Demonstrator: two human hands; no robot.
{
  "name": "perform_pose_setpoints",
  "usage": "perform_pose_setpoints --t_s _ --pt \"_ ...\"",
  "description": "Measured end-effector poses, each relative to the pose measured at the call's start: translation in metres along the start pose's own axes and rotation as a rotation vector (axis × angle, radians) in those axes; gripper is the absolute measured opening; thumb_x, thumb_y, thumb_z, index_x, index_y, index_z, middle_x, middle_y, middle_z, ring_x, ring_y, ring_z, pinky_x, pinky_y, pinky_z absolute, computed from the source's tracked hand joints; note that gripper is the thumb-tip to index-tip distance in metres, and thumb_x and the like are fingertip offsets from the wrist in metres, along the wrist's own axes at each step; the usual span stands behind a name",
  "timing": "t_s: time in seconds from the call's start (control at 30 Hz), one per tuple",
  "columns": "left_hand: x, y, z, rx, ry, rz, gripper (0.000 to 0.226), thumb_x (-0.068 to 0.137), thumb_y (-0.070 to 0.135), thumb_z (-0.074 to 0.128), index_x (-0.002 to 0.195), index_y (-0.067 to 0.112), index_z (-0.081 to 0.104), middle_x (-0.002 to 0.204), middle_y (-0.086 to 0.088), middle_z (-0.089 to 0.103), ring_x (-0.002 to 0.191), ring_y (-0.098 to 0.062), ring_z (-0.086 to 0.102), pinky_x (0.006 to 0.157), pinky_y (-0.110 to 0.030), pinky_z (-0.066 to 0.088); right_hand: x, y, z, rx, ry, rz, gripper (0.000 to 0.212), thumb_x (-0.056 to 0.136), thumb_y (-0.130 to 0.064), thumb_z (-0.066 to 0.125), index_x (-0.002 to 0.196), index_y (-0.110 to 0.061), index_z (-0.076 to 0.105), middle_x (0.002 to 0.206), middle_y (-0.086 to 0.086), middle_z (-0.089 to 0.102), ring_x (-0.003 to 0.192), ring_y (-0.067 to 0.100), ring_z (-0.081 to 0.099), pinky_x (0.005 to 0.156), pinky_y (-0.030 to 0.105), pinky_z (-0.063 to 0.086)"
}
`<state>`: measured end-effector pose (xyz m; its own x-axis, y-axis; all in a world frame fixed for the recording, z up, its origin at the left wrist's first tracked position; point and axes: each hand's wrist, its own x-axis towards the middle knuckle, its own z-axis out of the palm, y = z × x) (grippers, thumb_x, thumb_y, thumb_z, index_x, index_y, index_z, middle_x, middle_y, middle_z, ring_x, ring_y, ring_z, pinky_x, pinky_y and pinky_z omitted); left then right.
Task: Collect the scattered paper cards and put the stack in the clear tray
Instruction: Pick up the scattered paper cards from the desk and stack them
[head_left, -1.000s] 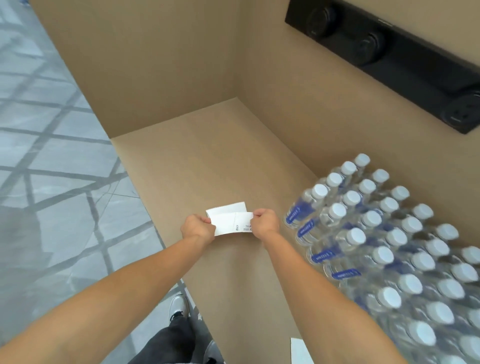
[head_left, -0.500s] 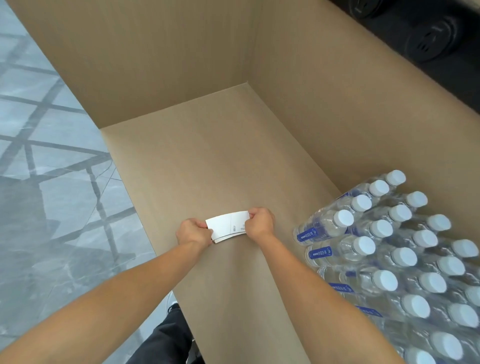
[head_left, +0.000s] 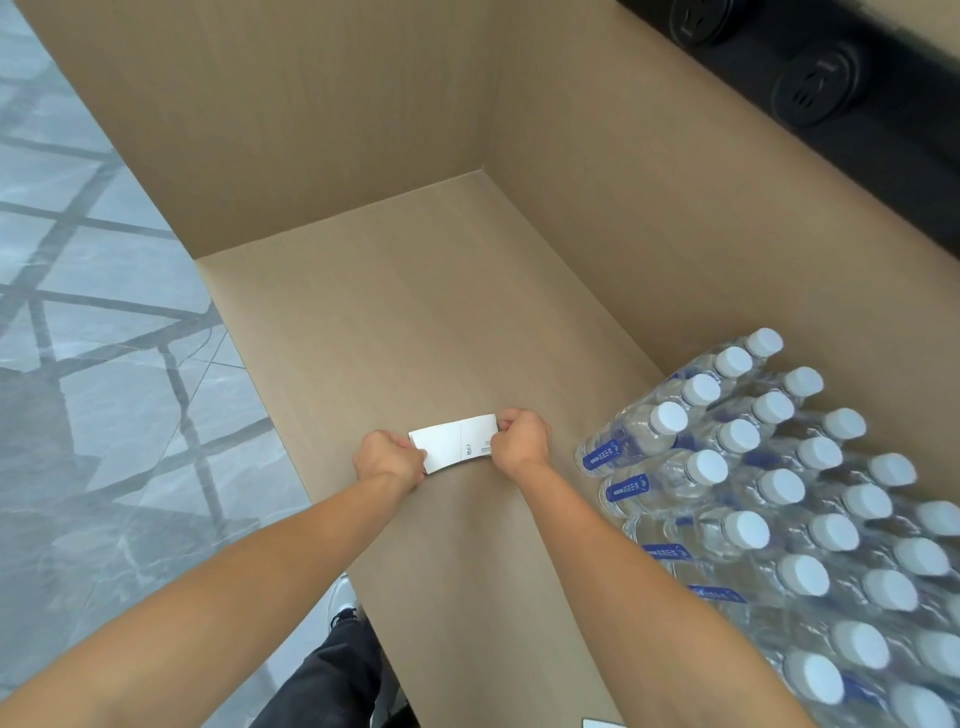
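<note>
Presently both hands meet over the middle of a tan bench (head_left: 415, 322), the left hand (head_left: 387, 460) and the right hand (head_left: 522, 439) each pinching one short end of a small stack of white paper cards (head_left: 454, 441). The fingers of both hands are curled tight onto the card edges, so the stack spans the gap between them, held level just above the bench. Beyond the fingers the bench top runs bare to a tan wall (head_left: 291, 119) that meets a second wall at a corner. To the right of the right fingers, near but apart, stands a shrink-wrapped pack of water bottles (head_left: 779, 493) with white caps. Left of the left fingers the bench edge drops to a grey tiled floor (head_left: 104, 364). At the bottom edge a white corner (head_left: 597, 723) shows; what it is cannot be told.
</note>
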<state>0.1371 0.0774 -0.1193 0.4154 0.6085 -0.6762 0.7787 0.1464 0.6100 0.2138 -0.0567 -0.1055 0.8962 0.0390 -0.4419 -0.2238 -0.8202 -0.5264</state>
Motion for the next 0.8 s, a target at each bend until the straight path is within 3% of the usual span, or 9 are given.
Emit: perform_pose_setpoints --t_s 0.07,0.13,0.2,0.3,0.5,0.67,0.73,0.8 --pt "-0.008 0.004 -0.006 0.011 0.003 0.039 0.008 0.083 0.004 0.066 0.079 0.010 0.064 0.092 -0.022 0.076 0.061 -0.029 0.068 0.075 -0.035 0.062 -0.012 0.001 -0.008 0.006 0.007 0.012 0.029 0.073 0.007 0.041 0.053 -0.013 0.046 0.059 0.000 0.046 0.074 0.026 0.044 0.055 0.022 0.037" --pt "-0.018 0.006 -0.010 0.020 -0.009 0.088 0.009 0.083 0.005 0.065 0.077 0.011 0.063 0.092 -0.020 0.075 0.065 -0.029 0.068 0.075 -0.036 0.063 -0.025 0.009 -0.015 0.022 0.013 0.011 0.025 0.079 0.004 0.043 0.080 -0.003 0.068 0.086 0.012 0.069 0.091 0.033 0.059 0.076 0.029 0.049" --pt "-0.033 0.005 -0.009 0.026 -0.038 0.131 0.016 0.083 0.004 0.066 0.070 0.012 0.060 0.091 -0.018 0.071 0.067 -0.030 0.068 0.068 -0.036 0.062 -0.039 0.023 -0.019 0.054 0.016 0.030 0.033 0.085 0.000 0.046 0.105 -0.005 0.071 0.114 0.014 0.070 0.113 0.030 0.061 0.096 0.030 0.048" --pt "-0.062 -0.005 0.000 0.065 -0.101 0.177 0.021 0.083 0.003 0.066 0.067 0.014 0.058 0.085 -0.015 0.068 0.067 -0.029 0.067 0.067 -0.035 0.061 -0.069 0.050 -0.026 0.108 0.000 0.090 0.036 0.087 -0.003 0.047 0.114 -0.011 0.069 0.126 0.011 0.064 0.121 0.026 0.057 0.104 0.026 0.042" --pt "-0.143 -0.063 0.046 0.247 -0.367 0.185 0.015 0.083 0.003 0.069 0.073 0.009 0.059 0.071 -0.012 0.062 0.068 -0.030 0.066 0.078 -0.043 0.063 -0.154 0.129 -0.053 0.128 -0.010 0.211 0.032 0.086 -0.005 0.050 0.108 -0.009 0.072 0.120 0.008 0.069 0.116 0.026 0.061 0.099 0.028 0.047" --pt "-0.187 -0.093 0.075 0.359 -0.522 0.226 0.014 0.082 0.005 0.071 0.080 0.009 0.058 0.084 -0.016 0.065 0.071 -0.029 0.066 0.071 -0.041 0.063 -0.209 0.182 -0.066 0.155 0.063 0.344 0.034 0.085 -0.004 0.046 0.102 -0.006 0.075 0.107 0.014 0.073 0.103 0.032 0.065 0.095 0.034 0.053" --pt "-0.203 -0.107 0.085 0.421 -0.596 0.242 0.013 0.083 0.006 0.070 0.083 0.008 0.058 0.085 -0.017 0.066 0.072 -0.030 0.066 0.073 -0.041 0.063 -0.236 0.208 -0.070 0.187 0.106 0.427 0.033 0.083 -0.001 0.042 0.094 -0.001 0.073 0.088 0.016 0.067 0.084 0.031 0.062 0.092 0.042 0.055" --pt "-0.216 -0.123 0.089 0.468 -0.641 0.256 0.012 0.082 0.006 0.069 0.081 0.008 0.057 0.085 -0.018 0.066 0.070 -0.030 0.066 0.075 -0.044 0.063 -0.263 0.230 -0.066 0.190 0.132 0.502 0.030 0.084 -0.001 0.044 0.094 -0.005 0.072 0.086 0.014 0.061 0.085 0.026 0.058 0.092 0.041 0.052"
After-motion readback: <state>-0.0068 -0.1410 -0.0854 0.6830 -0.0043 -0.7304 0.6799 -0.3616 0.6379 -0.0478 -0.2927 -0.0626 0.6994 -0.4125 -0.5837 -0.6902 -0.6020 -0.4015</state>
